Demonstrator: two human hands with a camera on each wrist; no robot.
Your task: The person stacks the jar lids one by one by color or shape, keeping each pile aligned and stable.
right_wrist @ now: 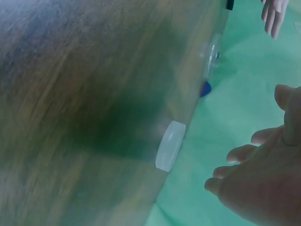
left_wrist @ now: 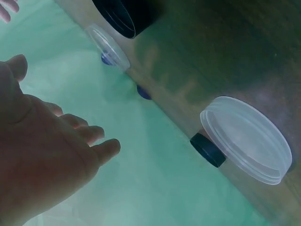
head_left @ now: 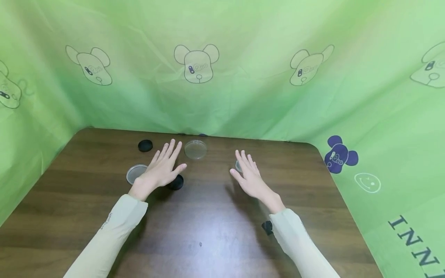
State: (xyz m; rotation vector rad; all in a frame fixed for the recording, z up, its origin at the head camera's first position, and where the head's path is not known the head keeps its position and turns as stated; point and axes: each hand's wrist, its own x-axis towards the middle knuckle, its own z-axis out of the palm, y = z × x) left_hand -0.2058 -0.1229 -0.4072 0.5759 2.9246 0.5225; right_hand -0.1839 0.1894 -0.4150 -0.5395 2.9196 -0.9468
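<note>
My left hand (head_left: 158,171) is held over the table with fingers straight and spread, holding nothing. In the head view it partly covers a translucent round lid (head_left: 135,173) and a black round lid (head_left: 177,183). My right hand (head_left: 251,180), also with extended fingers and holding nothing, hovers over a small whitish lid (right_wrist: 170,146), which its fingers partly hide in the head view. Between the hands, farther back, lies a clear round lid (head_left: 195,150). Another black round lid (head_left: 145,145) sits at the back left, beyond the translucent one.
The brown wooden table (head_left: 215,208) has rounded far corners. A green curtain (head_left: 146,100) with bear-head prints hangs along its back and sides. A dark object (head_left: 267,227) shows beside the right sleeve, and a small dark mark (head_left: 200,244) is near the front.
</note>
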